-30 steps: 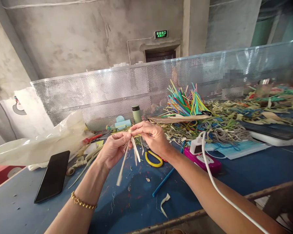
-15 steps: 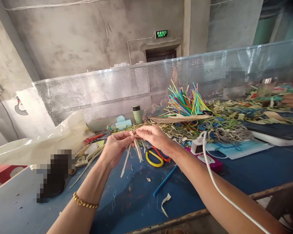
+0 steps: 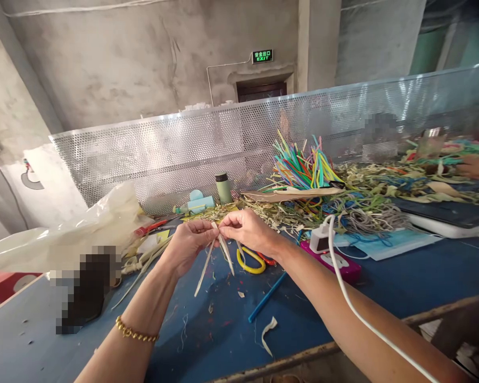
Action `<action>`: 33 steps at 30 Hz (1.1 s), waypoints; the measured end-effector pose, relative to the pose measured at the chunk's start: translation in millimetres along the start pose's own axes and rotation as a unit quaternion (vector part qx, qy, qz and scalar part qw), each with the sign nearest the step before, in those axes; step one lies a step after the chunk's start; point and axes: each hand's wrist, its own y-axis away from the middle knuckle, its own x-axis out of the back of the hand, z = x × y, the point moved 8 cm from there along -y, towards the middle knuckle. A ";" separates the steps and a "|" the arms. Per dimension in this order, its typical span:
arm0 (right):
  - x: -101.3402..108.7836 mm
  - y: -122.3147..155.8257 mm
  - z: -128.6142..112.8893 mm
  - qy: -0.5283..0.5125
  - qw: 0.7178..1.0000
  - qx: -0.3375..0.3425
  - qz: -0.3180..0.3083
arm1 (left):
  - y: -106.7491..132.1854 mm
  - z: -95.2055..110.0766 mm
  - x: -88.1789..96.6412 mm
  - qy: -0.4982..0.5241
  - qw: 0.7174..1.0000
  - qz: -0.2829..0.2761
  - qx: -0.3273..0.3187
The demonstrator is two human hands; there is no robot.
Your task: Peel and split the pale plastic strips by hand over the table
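L hand (image 3: 189, 243) & R hand (image 3: 250, 232) close together, nearly tip to tip, both pinching pale strips (image 3: 225, 254), ends dangling above the blue table (image 3: 303, 327). Scissors (image 3: 250, 270) lie below R hand, blue tube (image 3: 265, 299) nearby, purple pwr block (image 3: 350, 270) w/ white plug (image 3: 318, 240) to R, green bottle (image 3: 223, 190) behind.

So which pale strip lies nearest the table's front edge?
The curled strip, loose on the blue tabletop; farther back, held strips hang at the left hand.
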 end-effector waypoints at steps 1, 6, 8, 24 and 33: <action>0.3 0.2 -1.3 0.013 1.000 0.006 0.000 | 0.2 -0.6 0.3 -0.019 1.000 -0.006 0.001; 1.6 -1.0 -3.6 0.060 0.998 0.027 0.007 | 1.3 1.2 1.6 -0.097 0.995 -0.011 -0.006; 0.6 -1.3 0.1 0.026 1.000 0.005 0.004 | 0.8 3.2 1.9 -0.104 0.994 -0.005 -0.016; 17.3 -1.9 -3.1 0.245 0.967 0.040 0.061 | -1.1 -0.6 9.8 -0.084 0.996 0.030 0.003; -26.6 20.6 -48.5 0.428 0.849 0.301 0.078 | -8.6 -19.6 27.3 0.113 0.985 0.127 0.031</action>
